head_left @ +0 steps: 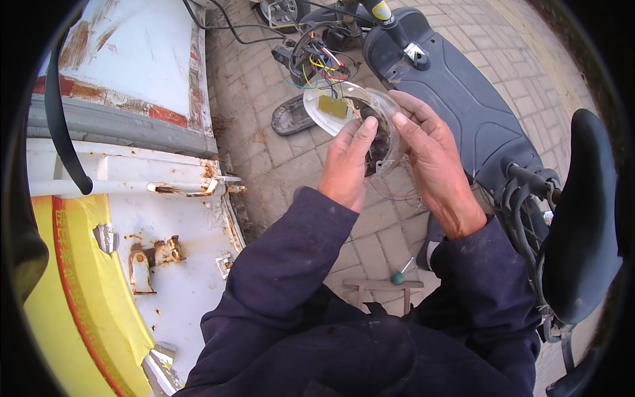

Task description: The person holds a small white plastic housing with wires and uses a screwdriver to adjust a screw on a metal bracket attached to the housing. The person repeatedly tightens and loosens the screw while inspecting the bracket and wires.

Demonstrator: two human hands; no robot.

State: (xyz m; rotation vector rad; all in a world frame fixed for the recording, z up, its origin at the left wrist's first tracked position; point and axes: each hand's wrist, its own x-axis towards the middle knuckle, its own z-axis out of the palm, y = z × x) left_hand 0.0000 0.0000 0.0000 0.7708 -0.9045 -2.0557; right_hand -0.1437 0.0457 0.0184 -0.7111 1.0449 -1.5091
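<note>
Clear plastic rims the dark-centred housing (396, 144) held up mid-scene in the head view, above the paving (370, 255). The left hand (347, 162) has its grip closed on the housing's left edge; the right hand (433, 159) has its grip closed on the right rim. Just left and farther, a white shell (313, 106) sits behind a yellow-green circuit board (335, 106), coloured wires (325, 65) beyond. Nearer is a green-handled tool (397, 277); right, a grey scooter footboard (463, 92).

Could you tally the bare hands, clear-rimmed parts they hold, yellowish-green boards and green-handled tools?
Bare hands: 2 (left hand, right hand)
Clear-rimmed part: 1
Yellowish-green board: 1
Green-handled tool: 1
Total: 5
</note>
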